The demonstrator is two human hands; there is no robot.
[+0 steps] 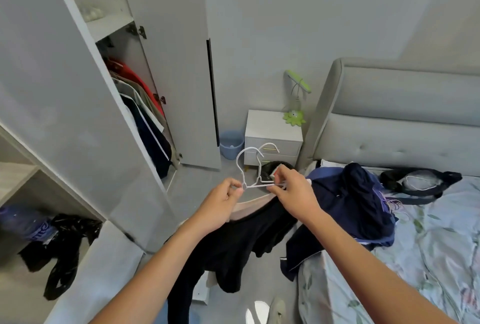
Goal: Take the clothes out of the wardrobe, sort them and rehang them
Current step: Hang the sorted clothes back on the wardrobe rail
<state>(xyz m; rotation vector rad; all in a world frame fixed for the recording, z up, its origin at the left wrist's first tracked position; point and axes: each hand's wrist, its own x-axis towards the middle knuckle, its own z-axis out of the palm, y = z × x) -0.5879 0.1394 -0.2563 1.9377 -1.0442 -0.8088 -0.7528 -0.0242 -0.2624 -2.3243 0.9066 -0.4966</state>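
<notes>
Two white wire hangers [249, 165] are held in front of me, hooks up. My left hand [220, 204] pinches them at the neck, and my right hand [291, 191] pinches their shoulder wires. A black garment [233, 243] with a pale pink collar hangs below my hands. A heap of dark blue clothes [358, 206] lies on the bed's near corner. The open wardrobe [145, 105] at the left holds red, beige, white and navy clothes on its rail.
A white bedside table [272, 136] carries a green lamp [296, 105]; a blue bin [231, 144] stands beside it. The bed [441, 245] with a floral sheet fills the right, a black bag [420, 180] on it. Black plastic bags [62, 245] lie at the left.
</notes>
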